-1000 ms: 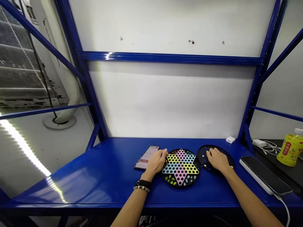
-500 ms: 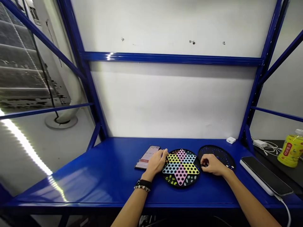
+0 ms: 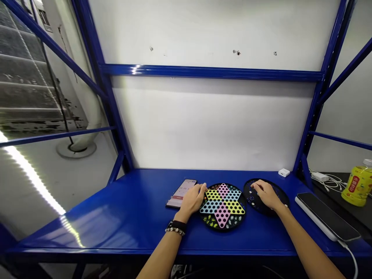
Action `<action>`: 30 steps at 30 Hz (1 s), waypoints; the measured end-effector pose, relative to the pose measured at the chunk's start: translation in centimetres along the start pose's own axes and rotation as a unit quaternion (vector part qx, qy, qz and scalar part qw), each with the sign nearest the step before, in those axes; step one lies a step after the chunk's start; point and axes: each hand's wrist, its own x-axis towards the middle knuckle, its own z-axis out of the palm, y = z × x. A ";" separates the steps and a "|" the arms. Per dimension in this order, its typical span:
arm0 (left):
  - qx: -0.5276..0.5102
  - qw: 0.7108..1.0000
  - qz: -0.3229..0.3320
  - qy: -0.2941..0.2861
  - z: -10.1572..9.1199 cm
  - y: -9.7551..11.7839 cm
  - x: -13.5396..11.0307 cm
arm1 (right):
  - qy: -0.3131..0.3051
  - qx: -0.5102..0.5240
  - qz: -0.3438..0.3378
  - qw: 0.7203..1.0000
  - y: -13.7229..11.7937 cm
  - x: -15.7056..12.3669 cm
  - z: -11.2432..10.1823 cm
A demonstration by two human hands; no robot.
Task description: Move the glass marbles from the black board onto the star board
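A round black Chinese checkers board with a pink, yellow and light-blue star lies on the blue table. Marbles in several colours sit in the compartments around the star. My left hand holds the board's left rim, its fingers curled at the edge. Over a round black tray, to the right of the board, is my right hand. Its thumb and fingertips are closed together, and anything between them is too small to make out. A few blue and pale marbles show in the tray beside that hand.
A phone with a running timer lies left of the board, partly behind my left hand. At the right are a black phone on a white power bank, a white adapter and a yellow bottle. Blue frame posts enclose the table.
My right hand has moved from the gap between board and tray, up and right over the tray. My left hand stays at the board's rim.
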 end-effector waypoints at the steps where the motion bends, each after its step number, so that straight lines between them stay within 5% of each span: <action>1: 0.001 1.000 0.000 0.001 0.0 0.0 0.0 | -0.023 0.005 -0.013 1.000 -0.6 -0.1 0.4; 7: 0.000 1.000 -0.001 -0.001 0.0 0.0 -0.1 | -0.164 -0.108 -0.059 0.979 -3.8 -1.2 2.3; 17: -0.005 1.000 0.004 0.003 0.0 -0.1 -0.2 | -0.163 -0.331 -0.083 0.926 -4.2 -3.1 3.8; 30: -0.007 1.000 0.003 -0.003 0.0 -0.2 -0.1 | -0.179 -0.313 -0.070 0.930 -4.4 -2.9 3.9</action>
